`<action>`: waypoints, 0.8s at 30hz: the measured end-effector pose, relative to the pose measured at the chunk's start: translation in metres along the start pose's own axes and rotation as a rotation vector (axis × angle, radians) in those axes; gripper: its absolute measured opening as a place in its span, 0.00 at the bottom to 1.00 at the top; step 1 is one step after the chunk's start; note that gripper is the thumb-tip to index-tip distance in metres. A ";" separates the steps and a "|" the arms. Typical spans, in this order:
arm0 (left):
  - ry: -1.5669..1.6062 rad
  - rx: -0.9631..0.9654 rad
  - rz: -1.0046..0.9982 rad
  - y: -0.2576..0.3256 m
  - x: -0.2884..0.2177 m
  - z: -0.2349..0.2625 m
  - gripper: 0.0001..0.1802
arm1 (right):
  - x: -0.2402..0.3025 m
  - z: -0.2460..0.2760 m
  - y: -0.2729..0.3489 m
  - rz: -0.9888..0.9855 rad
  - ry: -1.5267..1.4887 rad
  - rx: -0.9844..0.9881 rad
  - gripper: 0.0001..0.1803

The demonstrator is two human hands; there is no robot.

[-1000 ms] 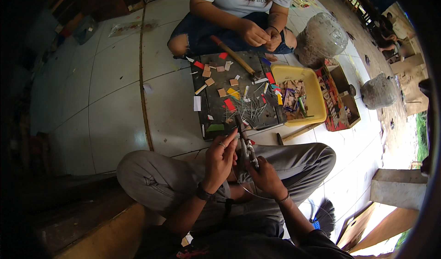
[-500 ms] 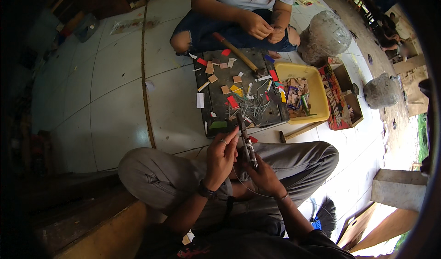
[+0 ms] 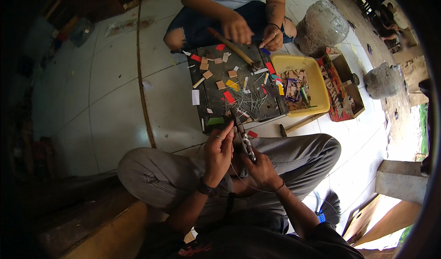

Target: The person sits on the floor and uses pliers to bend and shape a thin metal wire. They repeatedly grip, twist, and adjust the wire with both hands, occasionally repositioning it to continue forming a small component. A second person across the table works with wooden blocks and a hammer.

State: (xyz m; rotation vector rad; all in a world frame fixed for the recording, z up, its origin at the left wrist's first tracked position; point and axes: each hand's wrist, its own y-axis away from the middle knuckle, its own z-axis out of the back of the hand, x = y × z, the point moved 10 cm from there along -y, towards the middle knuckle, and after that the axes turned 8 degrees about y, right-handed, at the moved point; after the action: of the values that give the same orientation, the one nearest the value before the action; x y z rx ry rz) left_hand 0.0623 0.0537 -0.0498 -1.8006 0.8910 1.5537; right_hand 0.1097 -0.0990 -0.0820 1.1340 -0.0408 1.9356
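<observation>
My right hand (image 3: 261,167) is wrapped around the handles of long, worn metal pliers (image 3: 245,142), whose jaws point away from me over the near edge of a black board (image 3: 212,93). Just left of the tool is my left hand (image 3: 217,155), fingers together and pointing forward. A thin wire (image 3: 237,175) loops from between my hands down past my right wrist. My left fingers seem closed on it, though the grip itself is partly hidden. Beyond the jaws lies a pile of thin cut wire pieces (image 3: 248,102).
Small wooden squares (image 3: 220,84) and coloured scraps litter the board, with a hammer (image 3: 236,52) across its far side. Right of it stand a yellow tub (image 3: 325,84) and a cardboard box (image 3: 337,93). Another hammer (image 3: 305,122) lies nearer. A person's hand (image 3: 273,38) is opposite.
The other person's hands have parted, one moving left above the board and the other down to its far corner. My view has shifted slightly; my hands keep nearly the same hold.
</observation>
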 end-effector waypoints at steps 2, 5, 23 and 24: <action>0.008 0.002 -0.003 0.001 -0.001 -0.001 0.17 | -0.001 -0.002 -0.001 -0.016 0.025 -0.006 0.22; 0.020 0.001 0.041 0.003 0.001 -0.002 0.17 | -0.003 -0.003 -0.002 -0.041 0.058 -0.015 0.21; 0.353 0.151 0.219 0.003 0.009 -0.023 0.32 | -0.027 0.004 0.012 0.029 -0.391 -0.023 0.25; 0.379 0.114 0.243 0.004 0.008 -0.020 0.32 | -0.022 0.007 0.015 0.070 -0.374 -0.022 0.25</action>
State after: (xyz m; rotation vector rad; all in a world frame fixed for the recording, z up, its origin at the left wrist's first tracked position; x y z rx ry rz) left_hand 0.0721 0.0347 -0.0550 -1.9964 1.3921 1.2855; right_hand 0.1092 -0.1255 -0.0880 1.4822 -0.3059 1.7534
